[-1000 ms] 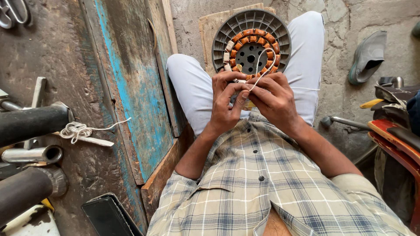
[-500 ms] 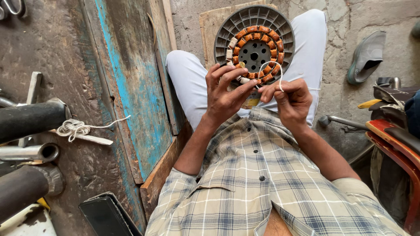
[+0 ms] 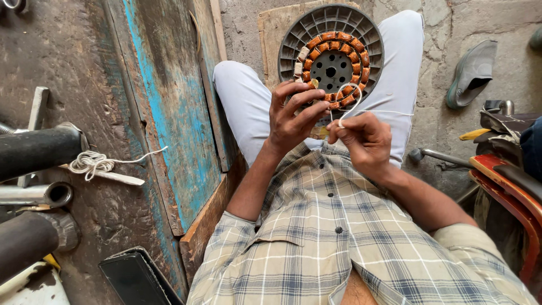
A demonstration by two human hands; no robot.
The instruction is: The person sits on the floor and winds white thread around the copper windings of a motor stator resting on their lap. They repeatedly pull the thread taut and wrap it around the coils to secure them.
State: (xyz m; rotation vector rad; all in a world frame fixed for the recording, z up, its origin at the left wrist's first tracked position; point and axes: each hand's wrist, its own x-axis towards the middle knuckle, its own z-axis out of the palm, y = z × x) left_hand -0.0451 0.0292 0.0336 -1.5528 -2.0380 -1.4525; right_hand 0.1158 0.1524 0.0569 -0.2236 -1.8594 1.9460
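Stator with copper coils lies flat between my knees, far centre. Left hand fingers curled against near rim, bracing it. Right hand pinched closed on white thread, looped up toward coils. Risk: hard pull snaps thread or nicks winding; slack loop may snag neighbouring coil.

Head-worn view, steeply down, close.

A dark, flat rectangular device with a blank black screen lay at the near left, against the blue-painted board. No packages, labels or signs were visible anywhere else in the scene.
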